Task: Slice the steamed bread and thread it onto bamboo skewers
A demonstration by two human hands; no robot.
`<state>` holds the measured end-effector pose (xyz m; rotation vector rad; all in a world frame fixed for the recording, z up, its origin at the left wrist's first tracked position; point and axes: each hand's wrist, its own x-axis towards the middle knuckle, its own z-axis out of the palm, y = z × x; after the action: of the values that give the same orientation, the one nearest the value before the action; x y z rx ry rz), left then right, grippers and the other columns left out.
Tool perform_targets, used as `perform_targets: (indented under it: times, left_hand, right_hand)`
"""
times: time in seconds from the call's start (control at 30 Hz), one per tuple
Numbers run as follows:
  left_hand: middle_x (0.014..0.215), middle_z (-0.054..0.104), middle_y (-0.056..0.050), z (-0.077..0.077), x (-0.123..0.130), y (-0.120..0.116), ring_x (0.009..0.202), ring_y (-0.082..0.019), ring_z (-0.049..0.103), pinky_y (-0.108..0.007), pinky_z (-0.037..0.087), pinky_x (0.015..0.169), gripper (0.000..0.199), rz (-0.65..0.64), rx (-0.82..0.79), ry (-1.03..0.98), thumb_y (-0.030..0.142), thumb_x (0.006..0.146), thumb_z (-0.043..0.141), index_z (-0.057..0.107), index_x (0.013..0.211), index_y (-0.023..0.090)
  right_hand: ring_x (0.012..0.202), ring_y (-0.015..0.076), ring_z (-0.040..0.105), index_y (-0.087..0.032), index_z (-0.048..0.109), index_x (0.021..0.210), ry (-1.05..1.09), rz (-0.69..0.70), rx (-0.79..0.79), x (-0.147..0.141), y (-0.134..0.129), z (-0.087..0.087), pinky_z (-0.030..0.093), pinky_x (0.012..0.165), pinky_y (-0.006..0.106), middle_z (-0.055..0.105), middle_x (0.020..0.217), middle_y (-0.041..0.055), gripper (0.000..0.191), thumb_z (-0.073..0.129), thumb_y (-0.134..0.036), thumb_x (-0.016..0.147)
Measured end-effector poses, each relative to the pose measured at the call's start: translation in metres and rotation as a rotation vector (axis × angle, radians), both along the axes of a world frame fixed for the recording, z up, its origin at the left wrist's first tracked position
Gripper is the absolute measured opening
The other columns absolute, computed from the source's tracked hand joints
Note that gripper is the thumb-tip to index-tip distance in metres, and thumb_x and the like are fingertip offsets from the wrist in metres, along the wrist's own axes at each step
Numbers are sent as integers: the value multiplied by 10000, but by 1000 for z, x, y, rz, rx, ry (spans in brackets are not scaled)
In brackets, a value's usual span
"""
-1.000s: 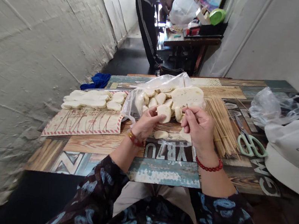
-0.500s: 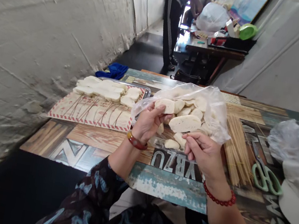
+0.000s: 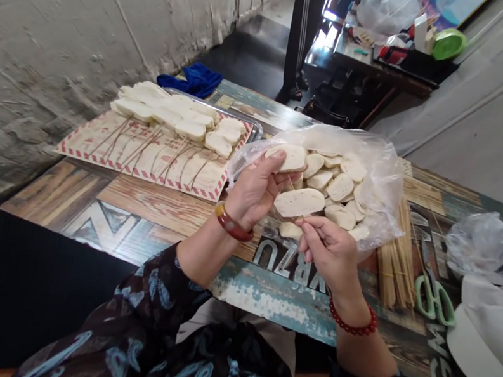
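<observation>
My left hand [image 3: 254,189] is closed on a pale bread slice [image 3: 289,158], thumb on top, beside the open plastic bag. A second, oval slice [image 3: 300,204] hangs between my hands. My right hand [image 3: 330,250] pinches the end of a thin bamboo skewer just below this oval slice. A bit of thin stick also shows between the two slices; most of the skewer is hidden. The clear plastic bag [image 3: 389,186] holds several loose bread slices [image 3: 341,187]. One more slice [image 3: 290,230] lies on the table under the oval one.
Skewered slices lie in rows [image 3: 163,110] on a metal tray [image 3: 257,130] lined with printed paper [image 3: 142,151] at left. Bamboo skewers [image 3: 397,258], green-handled scissors [image 3: 435,300], a white cap [image 3: 490,344] and a plastic bag [image 3: 478,242] are at right. A person [image 3: 303,23] stands beyond.
My right hand and the oval slice have come closer to the slice in my left hand. The view has shifted, and both hands keep their grip.
</observation>
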<state>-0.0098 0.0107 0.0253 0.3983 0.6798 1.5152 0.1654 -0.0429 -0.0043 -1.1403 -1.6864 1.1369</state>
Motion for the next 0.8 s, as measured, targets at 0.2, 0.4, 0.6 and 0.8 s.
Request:
perform_targets:
  times: [0.2, 0.4, 0.6, 0.8]
  left_hand:
    - [1027, 775, -45, 3, 5, -3, 1009, -204, 747, -358, 555, 994, 246, -15, -19, -32, 253, 862, 727, 671, 1092, 186]
    - [1014, 774, -72, 0, 5, -5, 1026, -231, 737, -385, 562, 971, 244, -40, -15, 16, 314, 859, 733, 684, 1052, 172]
    - [992, 775, -50, -3, 6, -2, 1003, -198, 740, -341, 562, 967, 157, 0, 8, 27, 229, 853, 725, 672, 991, 174]
    - [1030, 781, -53, -5, 8, 0, 1054, -218, 739, -353, 573, 973, 220, -1, 10, 23, 241, 841, 743, 668, 1041, 186]
  right_hand:
    - [393, 72, 500, -183, 733, 1022, 4, -34, -18, -2, 1, -4, 400, 397, 190, 622, 577, -44, 250, 602, -392, 980]
    - [385, 76, 491, -172, 724, 1000, 49, -90, -68, -4, 2, -1, 400, 385, 192, 610, 558, -49, 268, 624, -416, 956]
    - [384, 70, 488, -170, 720, 1010, 57, -81, -76, -4, 2, -3, 399, 392, 186, 614, 561, -50, 285, 618, -431, 957]
    - [383, 76, 497, -171, 722, 1007, 34, -73, -73, -4, 3, -3, 403, 393, 192, 621, 560, -46, 307, 612, -453, 957]
